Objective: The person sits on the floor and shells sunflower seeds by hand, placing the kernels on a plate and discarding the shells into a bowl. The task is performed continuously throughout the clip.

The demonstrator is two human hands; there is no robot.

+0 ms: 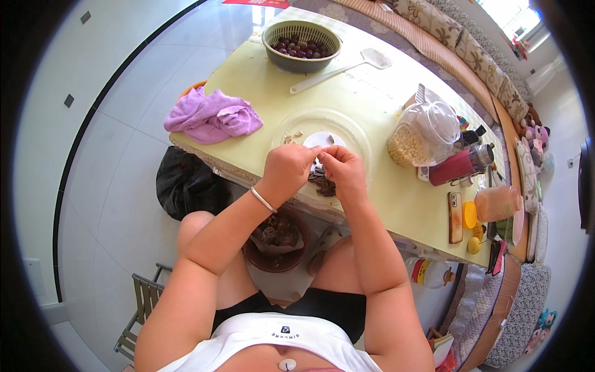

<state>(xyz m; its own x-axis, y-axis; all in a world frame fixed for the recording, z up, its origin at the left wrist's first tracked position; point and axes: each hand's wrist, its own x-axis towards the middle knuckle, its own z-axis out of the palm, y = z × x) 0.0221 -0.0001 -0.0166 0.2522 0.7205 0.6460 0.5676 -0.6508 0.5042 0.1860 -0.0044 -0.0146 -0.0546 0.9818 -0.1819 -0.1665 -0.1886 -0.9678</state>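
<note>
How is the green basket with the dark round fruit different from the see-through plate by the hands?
The basket is deep with slotted sides, but the plate is shallow and wider. The basket is dull green, while the plate is clear. The basket sits at the table's far end, but the plate is right under the hands. Both are round, and both have small dark things in them.

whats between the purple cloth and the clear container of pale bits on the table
In the head view, a wide clear round plate lies between the purple cloth and the clear container.
</note>
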